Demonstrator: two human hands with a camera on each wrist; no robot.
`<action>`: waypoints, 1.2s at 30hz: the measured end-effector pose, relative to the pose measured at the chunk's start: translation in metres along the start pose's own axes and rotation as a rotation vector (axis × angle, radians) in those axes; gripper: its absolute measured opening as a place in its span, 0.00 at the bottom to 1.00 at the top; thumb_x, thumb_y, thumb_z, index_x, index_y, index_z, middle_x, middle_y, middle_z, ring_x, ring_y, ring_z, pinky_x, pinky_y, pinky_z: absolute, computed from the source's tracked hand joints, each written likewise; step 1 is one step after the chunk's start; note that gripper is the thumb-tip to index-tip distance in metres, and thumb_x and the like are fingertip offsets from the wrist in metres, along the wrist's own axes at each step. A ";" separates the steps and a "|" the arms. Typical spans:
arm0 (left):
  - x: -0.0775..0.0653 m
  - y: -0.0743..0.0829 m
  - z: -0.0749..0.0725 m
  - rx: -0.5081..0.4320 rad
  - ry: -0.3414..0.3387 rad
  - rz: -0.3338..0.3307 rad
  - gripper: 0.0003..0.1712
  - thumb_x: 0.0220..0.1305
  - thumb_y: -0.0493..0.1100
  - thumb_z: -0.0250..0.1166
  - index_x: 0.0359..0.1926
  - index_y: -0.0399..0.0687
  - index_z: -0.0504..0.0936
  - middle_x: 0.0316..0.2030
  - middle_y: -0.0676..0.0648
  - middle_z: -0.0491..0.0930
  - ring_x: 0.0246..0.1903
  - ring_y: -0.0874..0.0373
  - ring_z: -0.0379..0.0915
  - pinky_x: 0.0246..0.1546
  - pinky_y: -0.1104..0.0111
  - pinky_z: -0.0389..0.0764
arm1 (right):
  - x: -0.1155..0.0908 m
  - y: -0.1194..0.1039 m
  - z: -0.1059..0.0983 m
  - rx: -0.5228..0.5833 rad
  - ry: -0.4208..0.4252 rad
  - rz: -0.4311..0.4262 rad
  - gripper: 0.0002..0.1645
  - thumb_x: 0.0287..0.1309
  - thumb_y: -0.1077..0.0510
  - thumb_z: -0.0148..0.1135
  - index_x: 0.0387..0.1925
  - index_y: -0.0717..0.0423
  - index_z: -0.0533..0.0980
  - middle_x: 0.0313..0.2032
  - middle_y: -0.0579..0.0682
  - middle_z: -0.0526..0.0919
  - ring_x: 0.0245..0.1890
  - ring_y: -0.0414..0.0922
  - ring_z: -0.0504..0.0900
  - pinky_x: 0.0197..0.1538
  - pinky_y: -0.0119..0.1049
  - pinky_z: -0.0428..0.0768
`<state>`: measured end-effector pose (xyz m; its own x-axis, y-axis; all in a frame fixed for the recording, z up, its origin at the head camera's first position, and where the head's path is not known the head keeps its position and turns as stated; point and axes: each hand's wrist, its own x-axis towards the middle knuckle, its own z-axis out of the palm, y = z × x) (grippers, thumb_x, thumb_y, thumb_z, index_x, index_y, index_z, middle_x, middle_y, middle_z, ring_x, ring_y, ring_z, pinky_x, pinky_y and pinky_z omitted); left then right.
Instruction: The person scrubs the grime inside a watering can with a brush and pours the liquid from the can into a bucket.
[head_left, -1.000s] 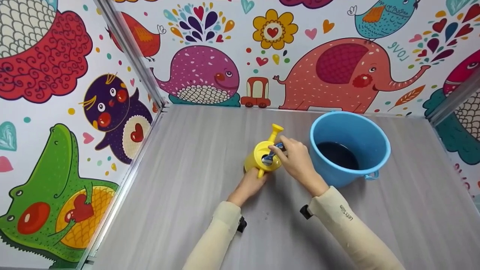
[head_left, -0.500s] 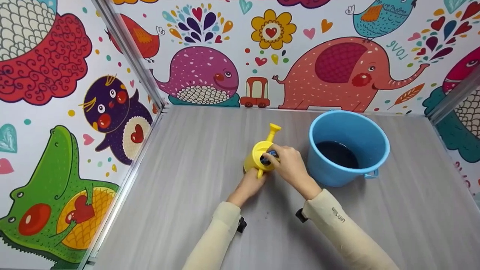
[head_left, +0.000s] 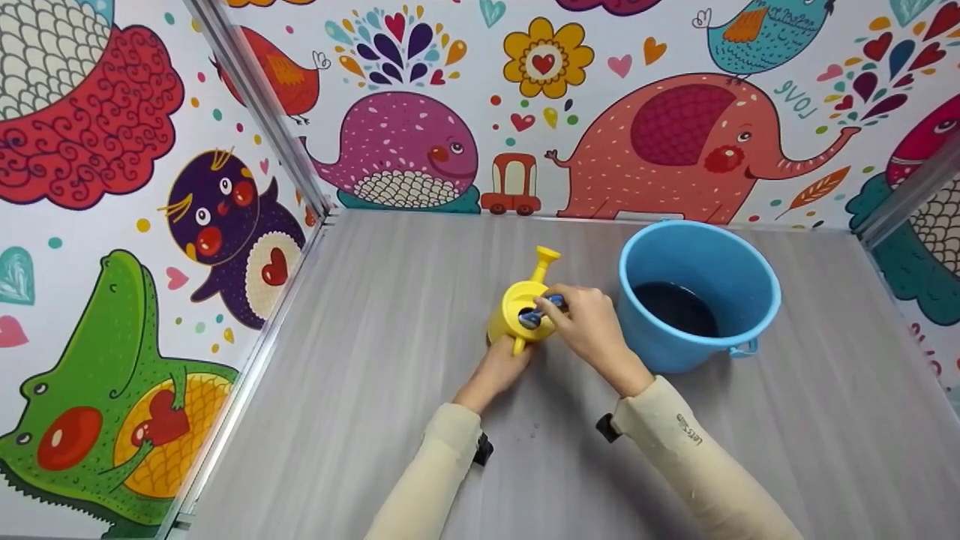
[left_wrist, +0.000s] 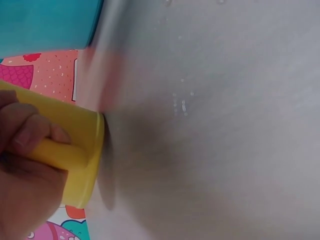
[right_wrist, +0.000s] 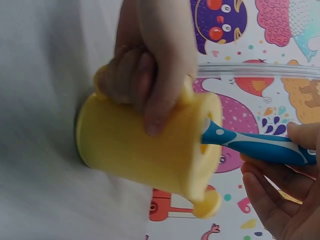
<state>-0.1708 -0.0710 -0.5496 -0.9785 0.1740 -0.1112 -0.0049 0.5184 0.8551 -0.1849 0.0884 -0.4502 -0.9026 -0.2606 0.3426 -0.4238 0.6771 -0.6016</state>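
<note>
A small yellow watering can (head_left: 511, 298) stands on the table, its spout and rose pointing to the back. My left hand (head_left: 502, 369) grips the can's handle (left_wrist: 62, 154) from the near side, fingers curled round it. Over the can's top opening, my right hand (head_left: 596, 324) pinches a brush by its blue-and-white handle (right_wrist: 267, 146) between thumb and fingers. The brush slants down into the opening, so its lower end is mostly hidden in the head view. In the right wrist view the handle's neck enters the can.
A large light-blue bucket (head_left: 679, 352) with dark liquid (head_left: 675, 309) in its bottom stands close to the right of my right hand. Small water drops (left_wrist: 183, 105) lie on the grey table (head_left: 360, 360). Printed panels (head_left: 420, 45) wall the back and sides.
My right hand first moved down and left with the brush, pushing it deeper into the watering can, then drew it partly back up. My left hand and the bucket keep their places.
</note>
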 end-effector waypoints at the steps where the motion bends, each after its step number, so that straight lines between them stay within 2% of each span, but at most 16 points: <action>1: 0.000 0.000 0.000 -0.003 0.000 -0.005 0.20 0.71 0.42 0.55 0.19 0.55 0.63 0.14 0.58 0.60 0.15 0.64 0.55 0.19 0.72 0.60 | 0.000 0.000 -0.002 0.005 0.012 0.003 0.17 0.65 0.49 0.64 0.41 0.61 0.85 0.27 0.53 0.85 0.23 0.44 0.77 0.31 0.36 0.76; 7: 0.000 0.001 -0.002 -0.020 -0.018 -0.039 0.20 0.72 0.45 0.55 0.20 0.55 0.65 0.14 0.58 0.62 0.15 0.64 0.57 0.18 0.72 0.62 | 0.002 0.002 -0.008 0.036 0.043 0.031 0.16 0.65 0.50 0.64 0.39 0.60 0.85 0.27 0.52 0.86 0.22 0.41 0.76 0.29 0.34 0.75; 19: 0.000 0.004 -0.002 -0.022 -0.022 -0.037 0.20 0.72 0.44 0.55 0.20 0.55 0.65 0.14 0.58 0.62 0.14 0.64 0.57 0.18 0.72 0.63 | 0.001 0.002 -0.003 0.056 0.049 0.065 0.17 0.67 0.50 0.62 0.40 0.61 0.85 0.27 0.53 0.86 0.22 0.42 0.75 0.29 0.33 0.74; 28: 0.005 0.002 0.001 -0.021 -0.011 0.028 0.17 0.71 0.40 0.54 0.22 0.54 0.65 0.15 0.58 0.62 0.16 0.64 0.57 0.21 0.73 0.63 | 0.000 0.003 0.010 -0.010 -0.041 0.086 0.17 0.68 0.49 0.61 0.43 0.59 0.84 0.32 0.54 0.88 0.26 0.44 0.81 0.35 0.42 0.82; 36: 0.001 0.000 0.000 -0.048 0.000 0.004 0.18 0.69 0.41 0.56 0.21 0.53 0.65 0.15 0.58 0.61 0.16 0.65 0.56 0.20 0.73 0.61 | -0.005 0.006 0.009 0.046 -0.086 0.103 0.12 0.67 0.52 0.62 0.44 0.55 0.84 0.40 0.53 0.89 0.34 0.46 0.85 0.41 0.44 0.85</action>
<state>-0.1719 -0.0708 -0.5500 -0.9785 0.1763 -0.1074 -0.0105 0.4768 0.8789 -0.1835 0.0874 -0.4616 -0.9438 -0.2506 0.2153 -0.3297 0.6716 -0.6636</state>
